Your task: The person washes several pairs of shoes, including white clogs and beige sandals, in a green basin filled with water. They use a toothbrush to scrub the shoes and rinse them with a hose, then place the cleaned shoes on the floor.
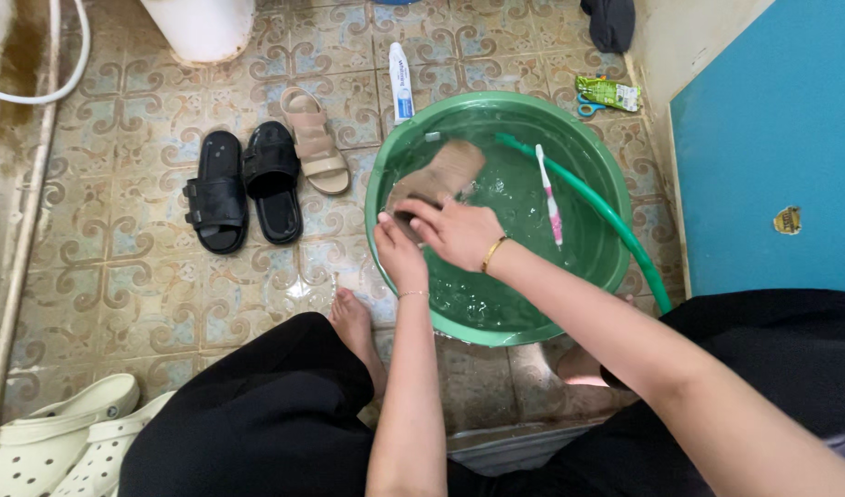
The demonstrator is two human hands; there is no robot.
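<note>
Beige sandal (438, 175) gripped by both hands over green basin (386, 166), hose (616, 225) alongside.

The one camera rides on the person's head, looking steeply down from close above at a green basin (599, 198) on the tiled floor (146, 267).

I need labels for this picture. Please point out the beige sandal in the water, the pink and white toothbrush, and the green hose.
Beige sandal (444, 171), head view, its sole.
Pink and white toothbrush (550, 200), head view, mid-handle.
Green hose (596, 204), head view, its middle.
</note>
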